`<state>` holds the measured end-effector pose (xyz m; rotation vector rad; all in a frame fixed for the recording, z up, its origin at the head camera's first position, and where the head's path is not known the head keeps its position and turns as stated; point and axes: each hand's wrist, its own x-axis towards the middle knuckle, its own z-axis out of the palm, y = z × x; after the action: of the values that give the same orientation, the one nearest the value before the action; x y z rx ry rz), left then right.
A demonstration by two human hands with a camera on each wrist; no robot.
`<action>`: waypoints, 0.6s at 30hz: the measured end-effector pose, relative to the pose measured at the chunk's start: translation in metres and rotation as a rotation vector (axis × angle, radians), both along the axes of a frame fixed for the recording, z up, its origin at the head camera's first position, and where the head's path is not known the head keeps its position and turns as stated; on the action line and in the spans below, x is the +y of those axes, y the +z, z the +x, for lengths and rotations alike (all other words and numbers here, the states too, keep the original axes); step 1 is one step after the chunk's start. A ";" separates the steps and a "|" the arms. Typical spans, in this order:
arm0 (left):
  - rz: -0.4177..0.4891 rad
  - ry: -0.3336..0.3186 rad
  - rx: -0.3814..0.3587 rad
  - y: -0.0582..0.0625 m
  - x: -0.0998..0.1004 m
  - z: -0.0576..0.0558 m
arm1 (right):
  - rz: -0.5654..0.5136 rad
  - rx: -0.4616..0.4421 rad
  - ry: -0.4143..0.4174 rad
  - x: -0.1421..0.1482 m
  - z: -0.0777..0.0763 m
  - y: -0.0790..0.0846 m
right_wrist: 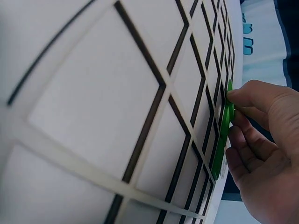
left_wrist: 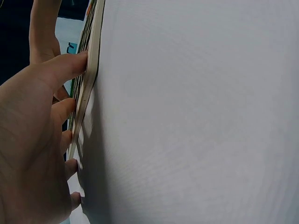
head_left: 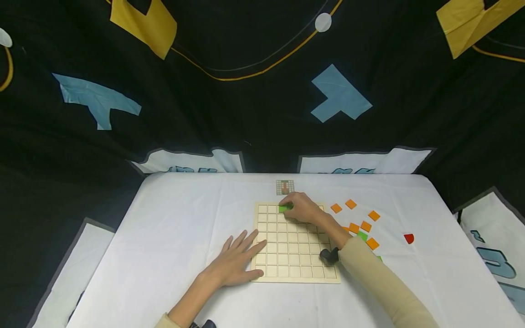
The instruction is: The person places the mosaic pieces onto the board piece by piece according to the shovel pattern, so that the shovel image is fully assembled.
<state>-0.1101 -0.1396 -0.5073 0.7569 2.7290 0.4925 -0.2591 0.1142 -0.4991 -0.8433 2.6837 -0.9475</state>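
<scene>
A pale wooden grid board (head_left: 294, 248) lies on the white table. My left hand (head_left: 235, 262) rests with spread fingers on the board's left edge; the left wrist view shows its fingertips (left_wrist: 80, 63) against the rim. Over the top row of squares is my right hand (head_left: 303, 208), its thumb and finger pinching a small green tile (right_wrist: 231, 108). Another stretch of green (right_wrist: 219, 156) lies along the same row in the right wrist view; how many tiles form it I cannot tell. Just beyond the board is a small pattern card (head_left: 285, 187), with green and reddish squares on a grid.
Several loose orange tiles (head_left: 366, 226) are scattered right of the board, with a green tile (head_left: 362, 235) among them. Farther right sits a red piece (head_left: 409, 238). My right forearm crosses the board's right side. A dark printed curtain (head_left: 254, 114) hangs behind the table.
</scene>
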 end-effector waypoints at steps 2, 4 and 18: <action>-0.001 -0.001 -0.001 0.000 0.000 0.000 | 0.001 0.002 0.002 -0.001 -0.001 -0.001; -0.001 -0.001 -0.001 0.001 0.000 0.000 | -0.003 0.006 0.001 -0.001 -0.002 -0.003; -0.001 0.002 -0.007 -0.001 0.000 0.001 | 0.001 -0.004 0.002 -0.004 -0.001 -0.005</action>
<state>-0.1095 -0.1391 -0.5081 0.7501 2.7234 0.4932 -0.2600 0.1105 -0.5041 -0.8423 2.6799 -0.9459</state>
